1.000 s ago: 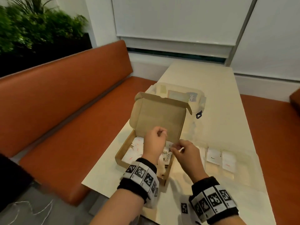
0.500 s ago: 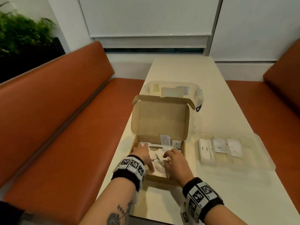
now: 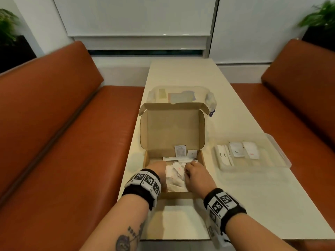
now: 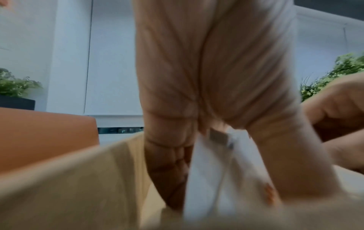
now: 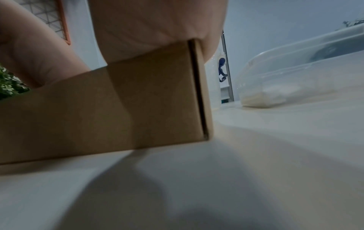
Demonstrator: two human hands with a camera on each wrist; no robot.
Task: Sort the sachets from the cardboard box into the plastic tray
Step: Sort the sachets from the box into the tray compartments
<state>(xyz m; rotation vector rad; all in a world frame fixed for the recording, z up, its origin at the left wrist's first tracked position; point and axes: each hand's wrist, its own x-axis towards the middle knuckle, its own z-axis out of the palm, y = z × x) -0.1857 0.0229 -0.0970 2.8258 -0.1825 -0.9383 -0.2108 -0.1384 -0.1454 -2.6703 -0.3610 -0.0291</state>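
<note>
The open cardboard box (image 3: 178,195) sits on the table in front of me, lid upright. A heap of white sachets (image 3: 176,172) fills its near half. Both hands are down in the heap. My left hand (image 3: 159,169) pinches white sachets (image 4: 204,179) between its fingers (image 4: 169,171) and thumb (image 4: 285,155). My right hand (image 3: 194,170) curls its fingers into the pile; what they hold is hidden. The box wall (image 5: 118,109) blocks the right wrist view. The clear plastic tray (image 3: 282,157) lies right of the box, with several sachets (image 3: 235,151) in its compartments.
A second clear plastic container (image 3: 208,98) stands just behind the box lid. The pale table (image 3: 253,205) runs between two orange benches (image 3: 72,142). Planters stand at the far left and far right.
A second ago both hands were raised over the box, the right pinching something small. They have since dropped into the sachet pile. My head has turned to face the table squarely.
</note>
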